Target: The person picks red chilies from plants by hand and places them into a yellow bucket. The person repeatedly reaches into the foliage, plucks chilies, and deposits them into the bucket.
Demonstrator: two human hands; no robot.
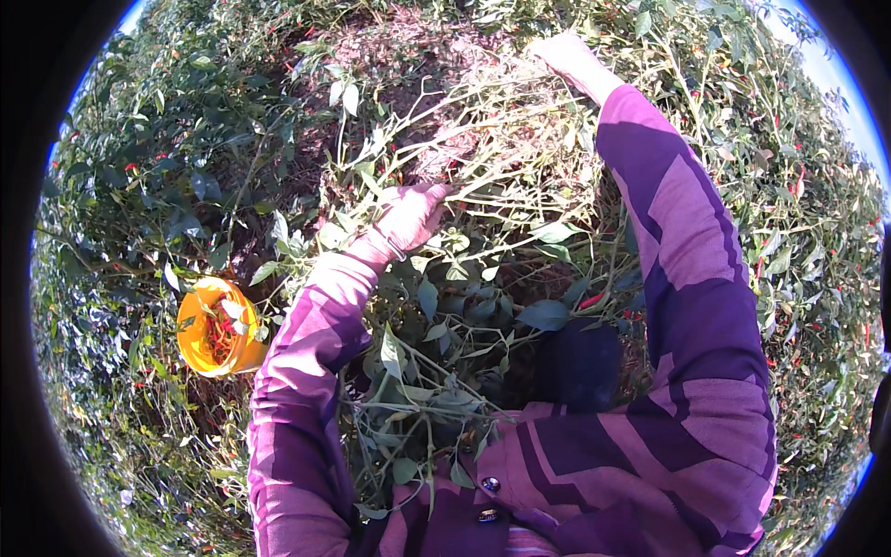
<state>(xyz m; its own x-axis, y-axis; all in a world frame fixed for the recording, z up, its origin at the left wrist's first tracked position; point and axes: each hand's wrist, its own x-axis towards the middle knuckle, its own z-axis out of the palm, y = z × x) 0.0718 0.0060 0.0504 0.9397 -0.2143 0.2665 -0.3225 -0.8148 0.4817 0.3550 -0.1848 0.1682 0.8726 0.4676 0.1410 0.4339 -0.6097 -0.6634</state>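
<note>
My left hand [411,217] is in the middle of the view, fingers curled around a pale stem of a chilli plant [501,182]. My right hand [567,57] reaches farther out at the upper right, among the sunlit branches; glare and leaves hide its fingertips, so I cannot tell whether it grips anything. Thin bare stems stretch between the two hands. One red chilli pepper [592,301] hangs among leaves below them. To the left of my left forearm, a yellow bucket [249,341] holds several red and orange chilli peppers [221,333] and a few leaves.
Dense chilli plants [188,174] with red fruit surround me on both sides. Leafy stems [424,407] rise against my chest. Dry reddish soil [411,49] shows ahead between the plants. A dark rounded shape [579,365], perhaps my knee, lies under my right arm.
</note>
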